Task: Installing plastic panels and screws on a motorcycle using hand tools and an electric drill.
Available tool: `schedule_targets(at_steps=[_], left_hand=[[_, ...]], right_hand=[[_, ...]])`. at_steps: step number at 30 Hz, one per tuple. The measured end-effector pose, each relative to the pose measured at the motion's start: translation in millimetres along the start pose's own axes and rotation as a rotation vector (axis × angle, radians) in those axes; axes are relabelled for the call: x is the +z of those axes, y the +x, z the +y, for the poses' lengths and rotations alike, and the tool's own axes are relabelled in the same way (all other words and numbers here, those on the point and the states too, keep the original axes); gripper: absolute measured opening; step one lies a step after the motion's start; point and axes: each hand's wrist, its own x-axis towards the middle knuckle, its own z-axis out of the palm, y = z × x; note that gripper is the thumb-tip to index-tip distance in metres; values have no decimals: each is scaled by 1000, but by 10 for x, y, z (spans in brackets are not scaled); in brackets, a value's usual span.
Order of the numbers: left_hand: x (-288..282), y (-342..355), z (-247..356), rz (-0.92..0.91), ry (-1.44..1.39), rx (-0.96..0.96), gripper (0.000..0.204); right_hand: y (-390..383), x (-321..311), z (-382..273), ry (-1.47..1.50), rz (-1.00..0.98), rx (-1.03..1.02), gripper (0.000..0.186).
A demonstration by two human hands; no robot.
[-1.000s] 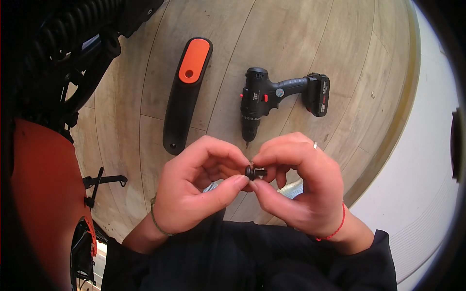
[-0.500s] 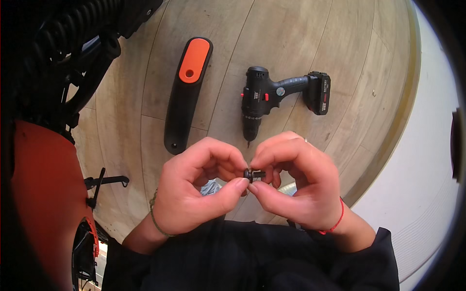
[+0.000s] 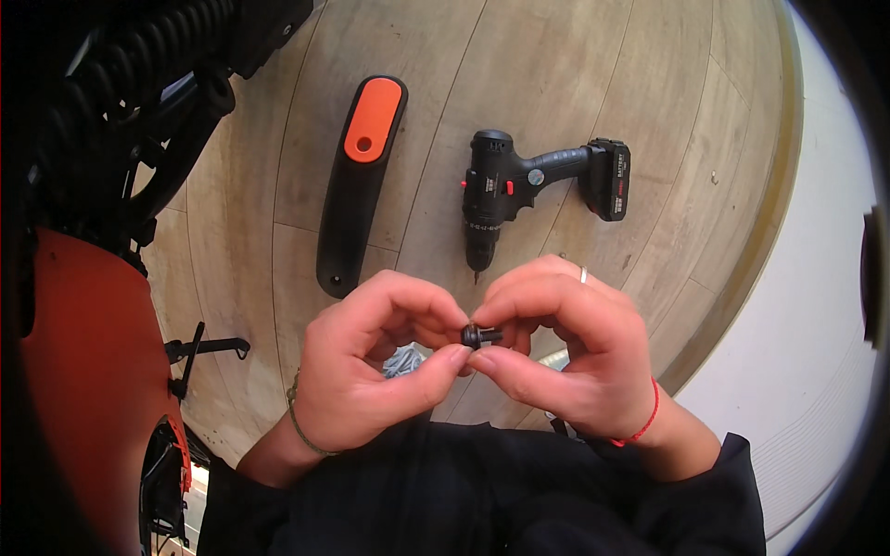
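Note:
Between my two hands is a small black bolt [image 3: 481,336] with a wide round head or washer; its shank points right. My left hand [image 3: 375,357] pinches the head end between thumb and forefinger. The thumb and forefinger of my right hand [image 3: 570,338] close on the same bolt near its collar, around the shank side. Just beyond my fingers, a black cordless drill [image 3: 491,190] lies on its side, its bit tip pointing toward my hands. Left of the drill lies a long black curved cover [image 3: 352,208] with an orange inset [image 3: 375,116] and small holes.
At the left stands a vehicle with a black coil spring [image 3: 153,60], an orange body panel [image 3: 88,361] and a black stand-like lever [image 3: 209,347]. A bundle of grey metal pieces [image 3: 404,360] shows under my left hand. A white panel [image 3: 788,371] borders the wooden floor [image 3: 667,83] at right.
The bolt has shifted slightly left and turned a little between my fingertips. Both hands keep their pinch, and the right fingers have moved slightly along the collar.

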Motion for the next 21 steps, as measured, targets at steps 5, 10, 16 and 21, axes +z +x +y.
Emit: schedule_targets(at_steps=[5, 10, 16, 21], left_hand=[[5, 1, 1, 18, -31, -60, 23], [7, 12, -3, 19, -18, -68, 22], [5, 20, 12, 4, -36, -132, 22], [12, 4, -15, 10, -26, -74, 24]], right_hand=[[7, -22, 9, -91, -20, -79, 27], [-2, -24, 49, -111, -29, -119, 30], [-2, -20, 95, -144, -27, -214, 30], [-5, -23, 73, -86, -30, -85, 28]])
